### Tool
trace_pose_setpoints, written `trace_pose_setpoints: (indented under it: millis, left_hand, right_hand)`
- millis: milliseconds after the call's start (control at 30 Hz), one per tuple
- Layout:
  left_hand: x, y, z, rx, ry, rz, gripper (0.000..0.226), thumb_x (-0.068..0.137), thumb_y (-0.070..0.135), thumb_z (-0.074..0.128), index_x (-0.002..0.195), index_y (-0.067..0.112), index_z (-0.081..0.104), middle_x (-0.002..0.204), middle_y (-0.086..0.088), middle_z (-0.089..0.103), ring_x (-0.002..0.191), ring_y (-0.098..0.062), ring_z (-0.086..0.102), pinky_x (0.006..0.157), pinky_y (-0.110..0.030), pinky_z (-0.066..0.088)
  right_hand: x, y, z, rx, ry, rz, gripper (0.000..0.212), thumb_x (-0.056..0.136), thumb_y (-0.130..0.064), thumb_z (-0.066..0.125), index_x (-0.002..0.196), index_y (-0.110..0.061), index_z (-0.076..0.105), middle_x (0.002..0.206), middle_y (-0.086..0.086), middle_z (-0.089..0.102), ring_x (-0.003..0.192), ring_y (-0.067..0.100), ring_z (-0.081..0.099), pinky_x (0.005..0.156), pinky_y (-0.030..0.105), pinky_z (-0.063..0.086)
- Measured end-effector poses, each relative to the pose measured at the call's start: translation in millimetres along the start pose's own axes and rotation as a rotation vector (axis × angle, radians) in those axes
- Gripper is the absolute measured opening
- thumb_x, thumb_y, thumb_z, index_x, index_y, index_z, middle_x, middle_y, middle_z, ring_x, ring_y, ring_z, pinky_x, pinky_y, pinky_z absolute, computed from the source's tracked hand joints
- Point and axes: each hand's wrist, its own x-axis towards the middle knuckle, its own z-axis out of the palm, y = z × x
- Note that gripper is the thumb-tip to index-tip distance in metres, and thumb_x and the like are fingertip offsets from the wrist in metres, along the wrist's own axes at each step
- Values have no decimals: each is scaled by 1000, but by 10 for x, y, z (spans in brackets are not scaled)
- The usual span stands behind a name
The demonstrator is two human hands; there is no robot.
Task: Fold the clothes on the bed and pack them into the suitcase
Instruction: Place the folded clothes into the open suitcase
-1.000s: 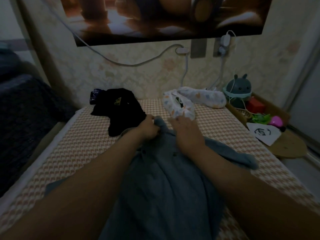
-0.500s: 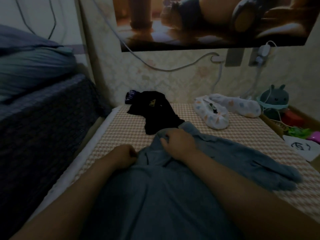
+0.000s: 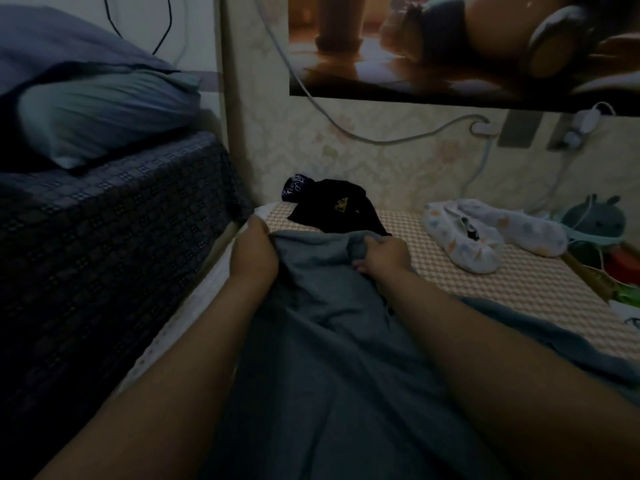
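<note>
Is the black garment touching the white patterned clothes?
No, the black garment lies apart from the white patterned clothes, bare mat between them.

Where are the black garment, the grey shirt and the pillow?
black garment (image 3: 332,216): head view, its crumpled middle.
grey shirt (image 3: 329,358): head view, its front.
pillow (image 3: 104,119): head view, its side.

The grey shirt (image 3: 329,341) runs off the near edge — its raised far end hides part of the black garment (image 3: 346,216).
</note>
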Motion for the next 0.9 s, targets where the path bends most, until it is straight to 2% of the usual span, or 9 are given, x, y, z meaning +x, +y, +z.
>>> trace_pose_setpoints:
  millis: [133, 233, 333, 467, 600, 667, 767, 833, 900]
  left_hand:
    - [-70, -260, 381, -85, -360, 77, 56, 91, 14, 56, 143, 14, 34, 139, -18, 46, 120, -35, 49, 99, -41, 44]
    - [-164, -526, 486, 217, -530, 124, 48, 94, 36, 53, 138, 21, 44, 134, -12, 51, 118, -33, 49, 97, -41, 44]
    - [-82, -530, 413, 413, -490, 126, 29, 95, 25, 50, 121, 16, 61, 124, -10, 60, 111, -29, 56, 91, -35, 47]
    - [-10, -227, 340, 428, -498, -155, 39, 100, 21, 46, 133, -1, 49, 139, -19, 46, 128, -32, 44, 107, -35, 36]
    - [-87, 277, 536, 292, -307, 112, 32, 94, 19, 49, 124, 7, 54, 131, -20, 47, 117, -37, 48, 96, -43, 42]
    - [-116, 474, 654, 218, -340, 103, 41, 96, 24, 48, 133, 9, 43, 136, -20, 40, 120, -38, 45, 99, -45, 42]
    - [-113, 548, 812, 119, -470, 4, 60, 94, 33, 54, 144, 7, 32, 144, -20, 37, 125, -37, 45, 101, -41, 42]
    - [-89, 487, 902, 62, -503, 15, 42, 91, 29, 60, 124, 4, 53, 122, -20, 57, 106, -33, 56, 83, -32, 48]
    - [-85, 474, 925, -9, -406, 39, 20, 88, 24, 65, 82, 5, 61, 81, -13, 62, 79, -26, 57, 56, -27, 38]
  right_hand:
    - [43, 60, 87, -307, -187, -130, 51, 93, -32, 57, 133, -2, 48, 132, 14, 55, 112, 34, 55, 97, 45, 48]
    - [-48, 269, 137, -436, -237, -288, 64, 84, -40, 59, 136, -6, 43, 131, 14, 54, 111, 29, 56, 94, 37, 49]
    - [-217, 341, 33, -292, -148, -475, 42, 94, -15, 51, 135, -7, 50, 132, 5, 52, 121, 20, 51, 97, 23, 39]
    - [-155, 315, -395, -222, 171, -532, 29, 94, -6, 45, 114, -11, 65, 117, 6, 64, 107, 20, 59, 85, 21, 41]
    - [157, 508, -895, -618, 8, -263, 33, 96, -32, 47, 116, -13, 65, 120, 11, 64, 107, 30, 60, 90, 38, 48]
    - [227, 616, -985, -734, -152, -187, 34, 89, -48, 55, 81, -18, 66, 84, 7, 65, 81, 27, 62, 73, 37, 49]
    - [343, 704, -1039, -655, -96, -265, 21, 87, -35, 62, 70, -22, 57, 74, 0, 59, 79, 27, 61, 67, 34, 49]
    - [451, 686, -1124, -517, 86, -321, 11, 93, -27, 56, 89, -17, 61, 89, 4, 62, 89, 29, 60, 71, 33, 45]
    - [569, 634, -1226, -449, 219, -306, 19, 96, -26, 53, 102, -11, 61, 101, 12, 64, 96, 31, 59, 76, 34, 43]
